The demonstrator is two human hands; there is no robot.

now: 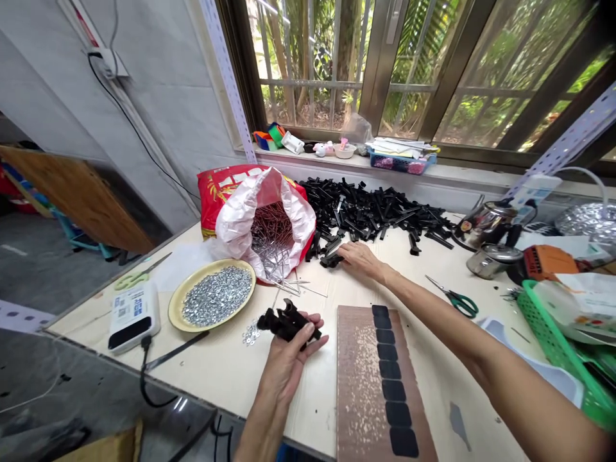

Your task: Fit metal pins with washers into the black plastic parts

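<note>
My left hand (293, 343) is closed around several black plastic parts (283, 321), held above the table near its front edge. Reaching forward, my right hand (360, 258) has its fingers on a black plastic part (332, 260) at the near edge of a large heap of black parts (375, 208). Its fingertips are partly hidden, but they look closed on that part. Left of the heap, a red and white sack (231, 199) lies with its mouth towards me, full of long metal screws (272, 237). A yellow plate (176, 308) of small metal washers stands left of my left hand.
A brown cardboard strip (356, 385) with a row of black pads lies in front. Green-handled scissors (462, 303), a metal kettle (488, 221) and a green basket (548, 340) are on the right. A white power bank (135, 314) sits at the left edge.
</note>
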